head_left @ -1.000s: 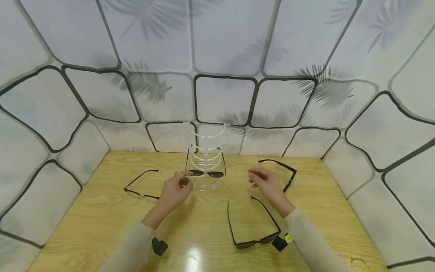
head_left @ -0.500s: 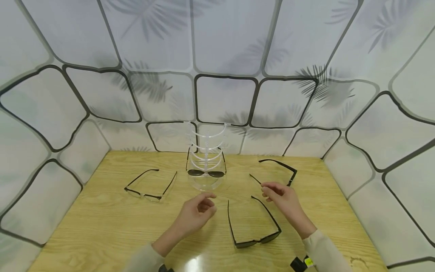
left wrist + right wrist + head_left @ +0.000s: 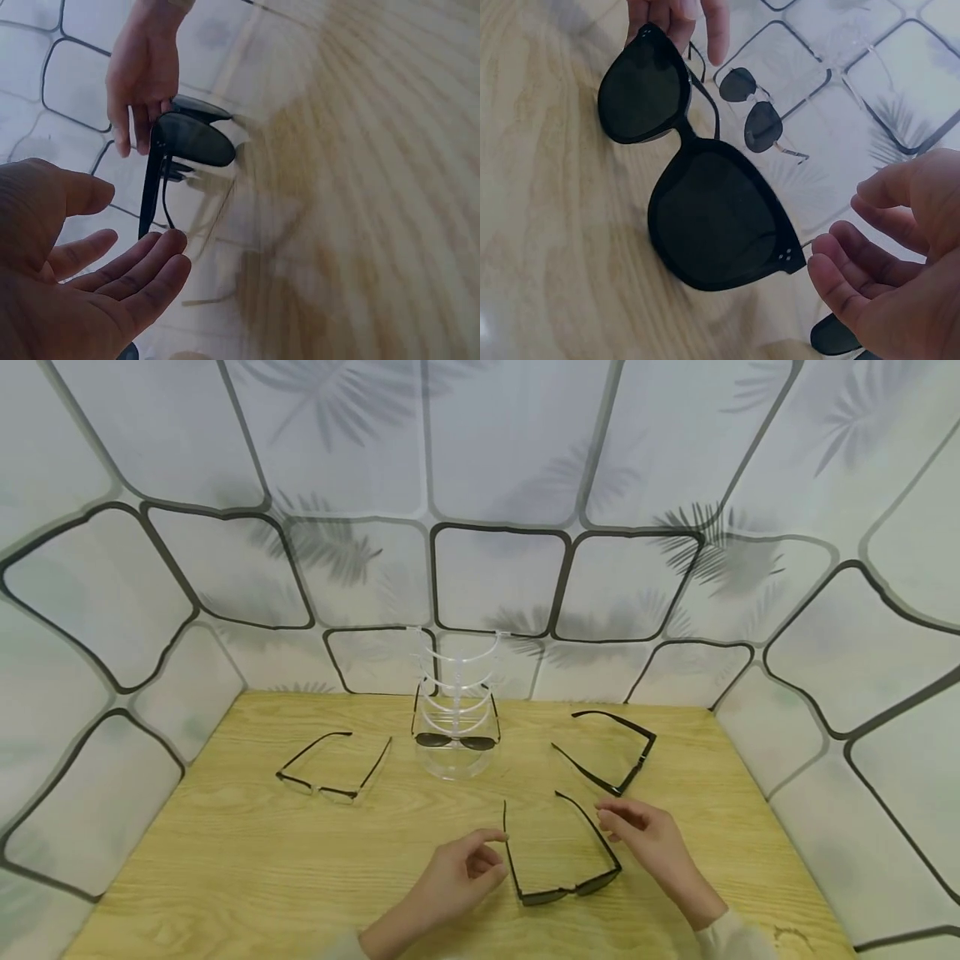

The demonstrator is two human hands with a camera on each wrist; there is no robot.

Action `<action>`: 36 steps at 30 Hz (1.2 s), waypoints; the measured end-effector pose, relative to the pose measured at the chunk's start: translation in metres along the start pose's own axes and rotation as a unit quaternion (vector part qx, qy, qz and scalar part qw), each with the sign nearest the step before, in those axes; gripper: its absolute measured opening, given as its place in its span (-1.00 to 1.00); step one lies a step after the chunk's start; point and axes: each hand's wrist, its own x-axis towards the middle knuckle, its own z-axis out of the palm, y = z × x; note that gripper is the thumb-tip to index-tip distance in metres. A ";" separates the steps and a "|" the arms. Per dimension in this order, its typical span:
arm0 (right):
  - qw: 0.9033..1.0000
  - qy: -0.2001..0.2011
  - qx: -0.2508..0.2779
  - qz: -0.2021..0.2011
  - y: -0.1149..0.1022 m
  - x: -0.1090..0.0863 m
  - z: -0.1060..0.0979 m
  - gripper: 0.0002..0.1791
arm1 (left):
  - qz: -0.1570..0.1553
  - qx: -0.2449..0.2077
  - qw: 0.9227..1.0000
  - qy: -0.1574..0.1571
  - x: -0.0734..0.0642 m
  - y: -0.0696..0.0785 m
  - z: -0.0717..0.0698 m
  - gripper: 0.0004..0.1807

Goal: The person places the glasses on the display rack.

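Note:
Between my hands lies a pair of black sunglasses with dark lenses, its arms unfolded and pointing away from me. My left hand is beside its left arm, thumb and fingers apart and loosely bent; whether a fingertip touches the arm, I cannot tell. Just off the right arm hovers my right hand, fingers loosely bent with nothing between them. The right wrist view shows the large dark lens of these sunglasses close to the right fingertips. A clear display stand carries dark aviator sunglasses on a low tier.
Half-rim eyeglasses lie unfolded on the left of the wooden table. Another black-framed pair lies at the right, behind my right hand. A patterned cloth wall encloses the back and sides.
My left hand has moved from beside the stand, down and right to the sunglasses in front. My right hand has drawn back toward me and right, uncovering the black-framed pair at the right.

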 end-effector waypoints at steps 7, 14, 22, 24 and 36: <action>1.000 -0.008 0.009 0.002 0.010 -0.006 0.001 -0.53 | 0.001 -0.017 1.000 -0.008 -0.004 -0.002 0.010 -0.58; 1.000 -0.002 0.018 0.007 0.016 -0.009 0.002 -0.55 | -0.014 -0.022 1.000 -0.015 -0.006 -0.003 0.018 -0.59; 0.999 -0.005 0.008 0.030 0.022 -0.011 0.003 -0.59 | -0.030 -0.031 0.999 -0.018 -0.005 0.000 0.021 -0.62; 0.999 -0.006 0.009 0.035 0.024 -0.011 0.004 -0.59 | -0.033 -0.034 0.999 -0.019 -0.005 0.000 0.022 -0.63; 0.995 -0.060 0.082 0.013 0.032 -0.011 0.005 -0.53 | -0.051 -0.088 0.995 -0.022 -0.002 0.001 0.023 -0.65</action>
